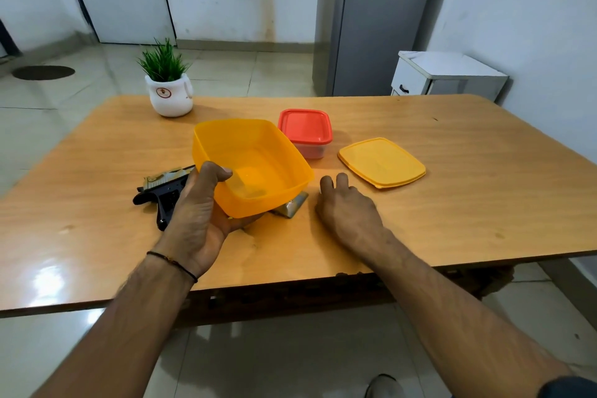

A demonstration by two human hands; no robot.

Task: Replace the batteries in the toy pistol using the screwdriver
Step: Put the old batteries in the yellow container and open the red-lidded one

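Toy pistol (164,194), black with a pale gold top, is lying flat on the glossy wooden table (452,203), at nine o'clock from the orange tub (255,165) and partly hiding behind the left hand (200,213). That hand is gripping the tub's near-left corner, thumb hooking over the rim, holding it tilted. The right hand (347,207) is resting palm-down at four o'clock, fingers loosely bent, gripping nothing visible. A silvery object (292,205) is peeking from under the tub. Pale floor tiles and white walls are surrounding the table. Counting: one pistol, two tubs, two lids, one potted plant (169,87) at eleven. A red lid (305,126) is sealing the clear tub (311,150) at twelve; a yellow lid (381,162) is lying loose at two.
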